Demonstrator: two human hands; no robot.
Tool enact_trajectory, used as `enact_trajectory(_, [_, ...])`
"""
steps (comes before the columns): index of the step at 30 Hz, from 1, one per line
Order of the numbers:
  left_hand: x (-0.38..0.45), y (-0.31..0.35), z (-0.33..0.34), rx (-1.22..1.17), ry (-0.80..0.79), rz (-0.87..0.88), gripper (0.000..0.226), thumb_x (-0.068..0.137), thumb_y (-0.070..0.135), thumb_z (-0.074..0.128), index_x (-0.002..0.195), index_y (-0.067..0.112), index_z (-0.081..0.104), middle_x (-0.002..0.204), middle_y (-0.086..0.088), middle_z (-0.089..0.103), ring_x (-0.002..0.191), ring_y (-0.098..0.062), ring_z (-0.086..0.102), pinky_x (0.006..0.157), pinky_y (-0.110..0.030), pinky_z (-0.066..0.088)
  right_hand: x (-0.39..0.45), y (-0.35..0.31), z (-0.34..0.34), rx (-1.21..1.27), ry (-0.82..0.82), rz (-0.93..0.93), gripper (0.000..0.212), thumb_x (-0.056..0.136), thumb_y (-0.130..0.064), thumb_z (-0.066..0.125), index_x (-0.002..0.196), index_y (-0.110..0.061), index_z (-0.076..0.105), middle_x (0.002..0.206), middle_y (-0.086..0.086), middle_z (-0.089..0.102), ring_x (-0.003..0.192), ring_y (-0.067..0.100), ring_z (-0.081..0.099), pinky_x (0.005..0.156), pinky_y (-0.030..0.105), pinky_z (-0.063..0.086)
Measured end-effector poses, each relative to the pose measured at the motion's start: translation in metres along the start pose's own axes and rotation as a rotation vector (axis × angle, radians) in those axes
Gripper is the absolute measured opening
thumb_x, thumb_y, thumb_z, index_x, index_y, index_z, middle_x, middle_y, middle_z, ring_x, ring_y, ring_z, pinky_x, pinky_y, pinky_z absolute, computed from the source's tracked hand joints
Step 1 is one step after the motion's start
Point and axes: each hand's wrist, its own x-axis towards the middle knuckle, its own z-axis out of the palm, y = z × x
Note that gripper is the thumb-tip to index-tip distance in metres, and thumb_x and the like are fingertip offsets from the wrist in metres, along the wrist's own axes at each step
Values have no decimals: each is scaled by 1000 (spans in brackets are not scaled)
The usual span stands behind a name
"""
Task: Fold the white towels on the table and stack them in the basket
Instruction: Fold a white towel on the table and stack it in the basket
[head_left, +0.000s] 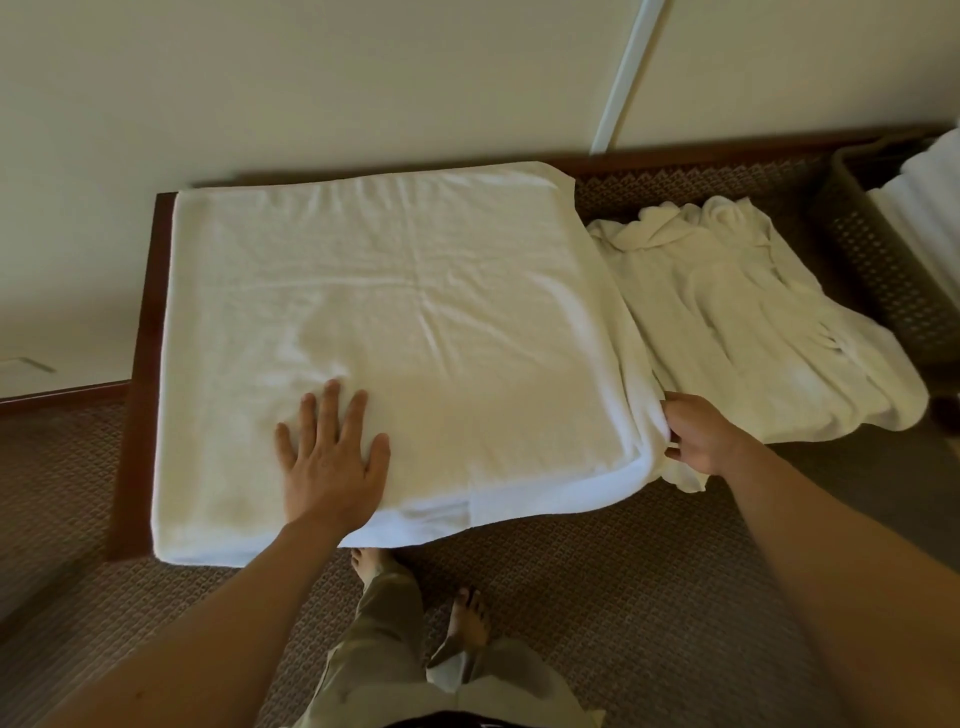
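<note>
Towel (395, 312) spread wide across the table (136, 374), already doubled by the look of that thick near edge, and it overhangs the table front. Left hand (332, 457) lies flat on it, fingers spread and straight, pressing the near-left part down. Right hand (696, 436) is at the towel's near-right corner, fingers curled into the edge, pinching the cloth where it rolls over.

Just beside that corner, touching it, sits a rumpled pile (769, 322) of unfolded towels. Basket (893, 260) waits at the far right, well apart from both hands, with white folded towels (930, 208) showing inside.

My read: the next fold is being set up, right corner about to come across while the left anchors.

Risks from here? The pinch looks close to the pile, so the fingers could snag a loose towel underneath and drag it along. Creases run across the middle; fold over them and they get locked in. The flat hand holds only one patch, so a quick pull could skew the layers or slide the overhanging front edge off the table. And a lopsided fold may not stack squarely in that basket.
</note>
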Motion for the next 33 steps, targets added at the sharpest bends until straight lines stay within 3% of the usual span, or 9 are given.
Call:
enact_trajectory(5, [1, -3, 0, -4, 1, 12, 71, 98, 65, 11, 163, 37, 7, 172, 8, -9, 158, -22, -10, 126, -54, -3, -7, -2, -1, 101, -6, -27, 17, 97, -1, 57, 105, -10, 69, 94, 12, 69, 85, 26, 62, 83, 40, 53])
enact_trajectory(12, [-3, -14, 0, 65, -25, 28, 77, 96, 70, 0, 163, 34, -4, 171, 6, -16, 157, -22, -14, 126, -51, -5, 6, -9, -21, -30, 276, -147, 18, 87, 3, 60, 76, -11, 57, 76, 7, 57, 79, 25, 53, 69, 34, 44])
enact_trajectory(14, [-2, -13, -1, 70, -30, 21, 77, 96, 70, 0, 164, 34, -4, 171, 6, -16, 157, -22, -14, 126, -51, -5, 10, -5, -9, -164, 336, -202, 12, 91, -6, 62, 82, -10, 55, 75, 4, 53, 79, 25, 51, 64, 31, 41])
enact_trajectory(16, [-3, -12, -1, 75, -33, 20, 77, 95, 69, 1, 164, 33, -2, 171, 6, -15, 158, -22, -13, 126, -51, -4, 10, 0, 1, -149, 366, -212, 19, 96, -21, 67, 107, -12, 55, 89, 1, 56, 84, 23, 54, 71, 33, 45])
enact_trajectory(19, [-3, -12, -2, 70, -22, 20, 78, 95, 69, 2, 164, 32, 2, 172, 5, -11, 158, -22, -11, 126, -51, -4, 9, 8, 2, -67, 306, -208, 20, 100, -33, 63, 114, -19, 59, 116, 4, 61, 91, 19, 57, 84, 37, 47])
enact_trajectory(22, [-4, -11, -2, 69, -28, 25, 78, 95, 69, 2, 164, 32, 0, 171, 5, -13, 158, -22, -13, 126, -51, -6, 5, 16, -9, 68, 102, -29, 38, 97, -54, 61, 113, -21, 70, 116, 7, 70, 105, 27, 63, 99, 45, 48])
enact_trajectory(26, [-3, -13, -3, 60, -40, 24, 79, 94, 70, 1, 164, 33, 0, 171, 7, -15, 157, -21, -15, 126, -50, -7, -1, 18, -20, 88, -94, 120, 44, 95, -49, 67, 123, -16, 68, 117, 4, 71, 101, 23, 62, 80, 34, 44])
enact_trajectory(28, [-3, -15, -3, 62, -48, 32, 80, 93, 70, 1, 164, 34, -1, 170, 7, -16, 157, -20, -15, 126, -50, -7, -2, 17, -21, 141, -151, 116, 45, 94, -40, 71, 128, -11, 67, 123, 7, 72, 106, 24, 66, 82, 34, 49])
enact_trajectory(33, [-3, -17, -4, 62, -52, 39, 79, 94, 71, 1, 164, 34, 0, 171, 8, -14, 157, -20, -14, 126, -50, -5, -8, 16, -20, 279, -137, 135, 52, 85, -35, 80, 129, -10, 69, 108, 5, 77, 94, 21, 74, 64, 29, 59])
